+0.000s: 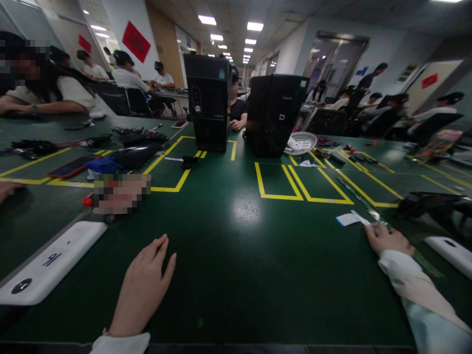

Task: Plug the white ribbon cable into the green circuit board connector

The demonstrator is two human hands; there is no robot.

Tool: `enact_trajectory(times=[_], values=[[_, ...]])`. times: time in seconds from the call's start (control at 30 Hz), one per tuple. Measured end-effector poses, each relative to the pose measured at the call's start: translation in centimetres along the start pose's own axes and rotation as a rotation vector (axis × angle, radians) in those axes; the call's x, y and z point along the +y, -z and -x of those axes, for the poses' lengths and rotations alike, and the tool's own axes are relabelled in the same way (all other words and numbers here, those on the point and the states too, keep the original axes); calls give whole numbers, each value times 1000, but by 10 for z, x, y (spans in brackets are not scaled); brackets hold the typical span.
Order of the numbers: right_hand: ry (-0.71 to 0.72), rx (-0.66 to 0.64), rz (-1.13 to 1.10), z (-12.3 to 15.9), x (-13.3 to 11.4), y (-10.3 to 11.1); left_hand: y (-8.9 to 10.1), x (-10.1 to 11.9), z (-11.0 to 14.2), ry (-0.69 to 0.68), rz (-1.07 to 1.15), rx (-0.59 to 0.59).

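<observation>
- The person's left hand [145, 280] is at the near left of the dark green table [258, 295]; its fingers are stretched out, the thumb is apart, and it is released.
- The person's right hand [391, 240] is at the right, low over the table, with bent fingers.
- The flat white strip with a blue edge [348, 219] lies at the right side, just left of the right hand; its narrow end meets the fingertips. The view is small and blurred here — I cannot tell whether they grasp this end or only touch it.
- To the left of the left hand lies a long white case with a black oval [55, 260]; a similar white case [452, 253] is partly visible at the far right edge.
- Farther, two black computer towers [275, 115] stand side by side; a person in a black top [239, 108] sits behind the gap.
- Beside the right tower — a round white plastic basket [312, 143].
- Yellow tape outlines [282, 197] mark the middle of the table.
</observation>
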State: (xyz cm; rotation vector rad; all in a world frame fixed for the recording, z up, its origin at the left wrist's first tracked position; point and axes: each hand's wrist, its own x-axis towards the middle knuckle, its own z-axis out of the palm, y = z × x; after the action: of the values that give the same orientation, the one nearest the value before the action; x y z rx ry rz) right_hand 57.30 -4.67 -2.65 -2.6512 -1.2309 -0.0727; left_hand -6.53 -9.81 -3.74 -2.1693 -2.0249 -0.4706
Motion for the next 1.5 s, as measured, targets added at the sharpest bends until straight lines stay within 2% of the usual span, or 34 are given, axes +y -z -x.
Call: enact_trajectory(times=[0.2, 0.3, 0.43, 0.57, 0.7, 0.87, 1.03, 1.13, 1.27, 1.37, 1.5], values=[[263, 49, 80, -8, 3, -7, -2, -2, -1, -5, -5, -4], [321, 59, 58, -13, -6, -14, -5, -3, 0, -14, -1, 23], [450, 90, 3, -13, -31, -24, -6, -4, 0, -31, -2, 39], [656, 113, -75, 0, -76, -31, -4, -2, -1, -13, -10, 16], [921, 88, -162, 24, -133, -34, -2, -1, -1, 9, -3, 10], [1215, 21, -239, 72, -203, -34, -4, -2, -1, 9, 23, 3], [1471, -49, -360, 134, -252, -32, -5, -4, 0, 16, 27, -7], [1603, -133, -434, 172, -265, -27, -6, -5, 0, 25, 12, -19], [1696, -256, -432, 208, -267, -14, -7, -5, 1, 4, -4, 4], [1717, -302, -412, 219, -264, -5, -6, -4, 0, -8, -6, 18], [1708, -354, -401, 220, -263, 1, -5, -4, 0, 8, -13, 0]])
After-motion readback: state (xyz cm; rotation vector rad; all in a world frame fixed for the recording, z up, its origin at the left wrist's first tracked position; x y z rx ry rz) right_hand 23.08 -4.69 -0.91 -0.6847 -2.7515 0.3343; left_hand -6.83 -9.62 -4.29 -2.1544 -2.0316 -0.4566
